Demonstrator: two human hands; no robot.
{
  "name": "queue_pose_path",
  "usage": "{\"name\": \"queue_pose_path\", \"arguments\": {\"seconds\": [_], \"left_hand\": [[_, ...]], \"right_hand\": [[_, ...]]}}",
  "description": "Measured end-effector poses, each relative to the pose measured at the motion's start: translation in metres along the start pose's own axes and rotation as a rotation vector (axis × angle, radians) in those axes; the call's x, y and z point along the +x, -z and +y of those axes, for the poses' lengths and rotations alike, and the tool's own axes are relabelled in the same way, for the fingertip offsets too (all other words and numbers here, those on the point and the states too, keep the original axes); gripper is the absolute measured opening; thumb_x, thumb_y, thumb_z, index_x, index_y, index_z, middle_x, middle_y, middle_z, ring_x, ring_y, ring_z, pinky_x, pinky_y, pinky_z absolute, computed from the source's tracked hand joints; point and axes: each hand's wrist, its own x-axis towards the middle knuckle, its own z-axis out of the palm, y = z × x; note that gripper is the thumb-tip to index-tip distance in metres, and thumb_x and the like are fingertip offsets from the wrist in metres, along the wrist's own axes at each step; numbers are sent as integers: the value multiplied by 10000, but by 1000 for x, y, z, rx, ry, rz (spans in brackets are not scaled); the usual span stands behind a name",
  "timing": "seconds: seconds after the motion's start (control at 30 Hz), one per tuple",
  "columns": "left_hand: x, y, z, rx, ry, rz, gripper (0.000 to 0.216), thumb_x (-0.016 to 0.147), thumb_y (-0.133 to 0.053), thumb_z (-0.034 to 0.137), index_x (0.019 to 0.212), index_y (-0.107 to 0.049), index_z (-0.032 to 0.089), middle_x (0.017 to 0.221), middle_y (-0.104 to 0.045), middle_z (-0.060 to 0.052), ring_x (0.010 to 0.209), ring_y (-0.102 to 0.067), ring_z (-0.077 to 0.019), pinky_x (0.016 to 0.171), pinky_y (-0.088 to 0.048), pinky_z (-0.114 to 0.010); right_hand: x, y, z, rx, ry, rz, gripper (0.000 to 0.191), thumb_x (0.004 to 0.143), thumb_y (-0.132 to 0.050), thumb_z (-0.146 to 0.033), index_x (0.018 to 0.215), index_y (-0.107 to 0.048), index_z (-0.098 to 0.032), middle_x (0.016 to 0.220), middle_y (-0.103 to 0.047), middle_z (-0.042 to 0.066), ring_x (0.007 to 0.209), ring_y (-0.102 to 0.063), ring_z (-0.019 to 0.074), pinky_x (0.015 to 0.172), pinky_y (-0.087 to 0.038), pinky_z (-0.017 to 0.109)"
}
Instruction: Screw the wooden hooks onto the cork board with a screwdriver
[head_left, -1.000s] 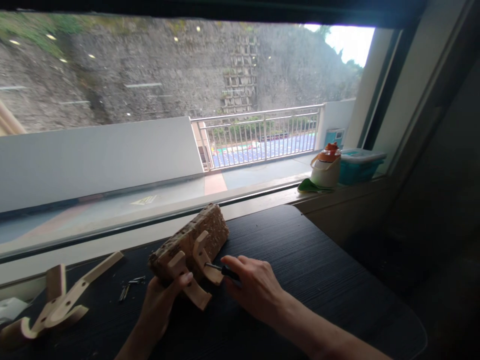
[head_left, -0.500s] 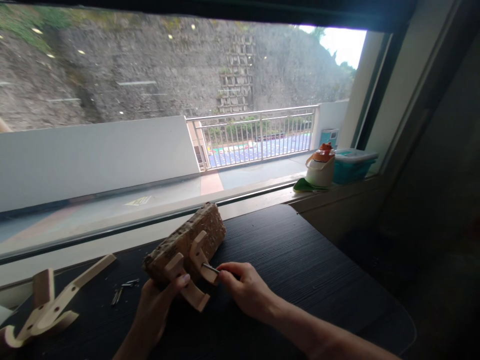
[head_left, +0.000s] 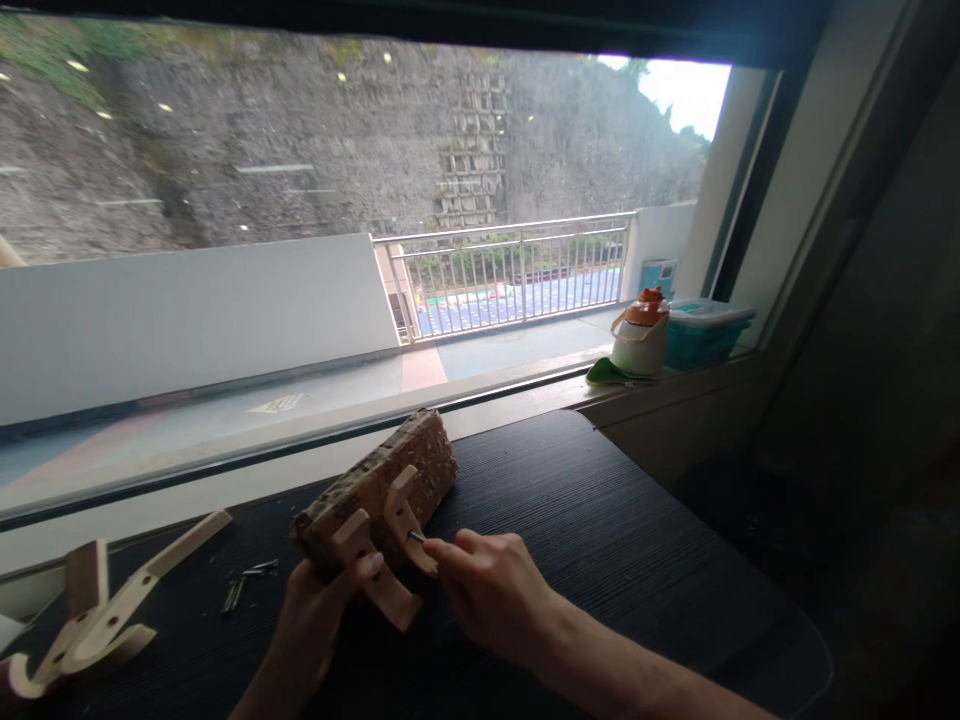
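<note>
Block (head_left: 431, 455) in our grip, we hold it tilted over the dark worktop (head_left: 600, 540); how much of its underside bears on the surface, we cannot tell. Our left hand (head_left: 319, 600) clasps its left end, thumb pressed onto the left hook (head_left: 390, 590). Our right hand (head_left: 499, 590) is closed around a screwdriver (head_left: 416, 537), its handle hidden, with the bare shaft running to the right hook (head_left: 405, 525) against the block's face. Whether the tip sits in a screw head is too small for us to tell. If we push off the shaft's line, the tip could slip out and gouge the hook, or skid towards our left thumb, which lies close by. With one hand alone steadying the block, a hard twist could roll it, and the right hook could swing askew if it is loose, since our left hand does not reach it. Too much force might also split the wood around a hole. To our left, the screws (head_left: 234, 596) lie loose near the curved parts (head_left: 124, 615), so a careless sweep of our left hand could scatter them.
</note>
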Motion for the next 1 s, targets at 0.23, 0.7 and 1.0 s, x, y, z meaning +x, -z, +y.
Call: {"name": "queue_pose_path", "arguments": {"seconds": [0.23, 0.7, 1.0], "left_hand": [[2, 5, -2, 53, -41, -35, 421, 442, -846, 310, 790, -686, 137, 729, -711, -5, 734, -623, -191, 655, -503, -253], [7, 8, -9, 24, -24, -16, 484, 492, -829, 380, 882, -657, 150, 791, -714, 9, 799, -619, -191, 693, -505, -254], [8, 12, -6, -17, 7, 25, 507, 463, -838, 370, 883, -667, 146, 781, -701, 12, 783, -625, -191, 662, -495, -240]], "right_hand": [[10, 2, -1, 587, -429, -51, 298, 815, -487, -281, 980, -711, -173, 802, -692, 39, 738, -612, 157, 668, -437, 245], [5, 15, 1, 306, -286, -13, 158, 739, -525, -195, 887, -579, -198, 806, -651, 12, 740, -587, 142, 675, -405, 237], [6, 8, 13, 136, -23, -12, 179, 891, -456, -274, 1021, -549, -195, 894, -687, 26, 764, -635, 148, 660, -396, 235]]}}
